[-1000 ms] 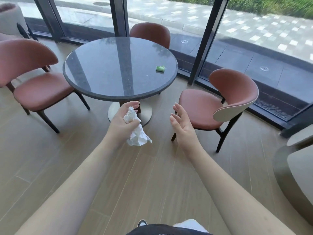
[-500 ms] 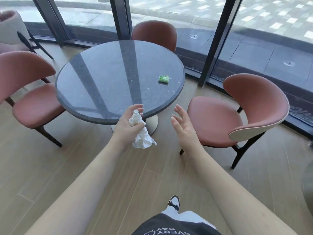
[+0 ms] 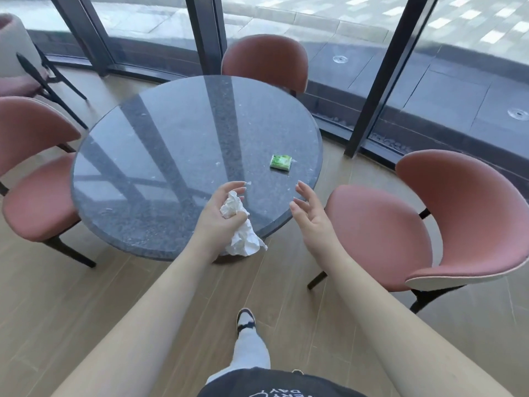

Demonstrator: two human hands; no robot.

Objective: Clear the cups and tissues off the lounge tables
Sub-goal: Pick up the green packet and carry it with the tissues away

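Note:
A round dark stone table [image 3: 160, 167] stands in front of me. On its right side lies a small green tissue pack [image 3: 281, 161]. My left hand [image 3: 217, 219] grips a crumpled white tissue [image 3: 240, 229] over the table's near edge; the tissue's loose end hangs below my palm. My right hand [image 3: 310, 213] hovers with fingers spread and relaxed, holding nothing, just past the table's right rim and a short way below the green pack.
Three pink-red chairs ring the table: one at the left [image 3: 34, 179], one behind it [image 3: 264, 63], one at the right [image 3: 429, 224]. Dark window frames [image 3: 380, 78] and glass run along the back. The floor is wooden planks [image 3: 86, 296].
I have walked closer, so the table fills more of the view and both hands now reach over or beside its near edge. The left hand still holds the tissue.

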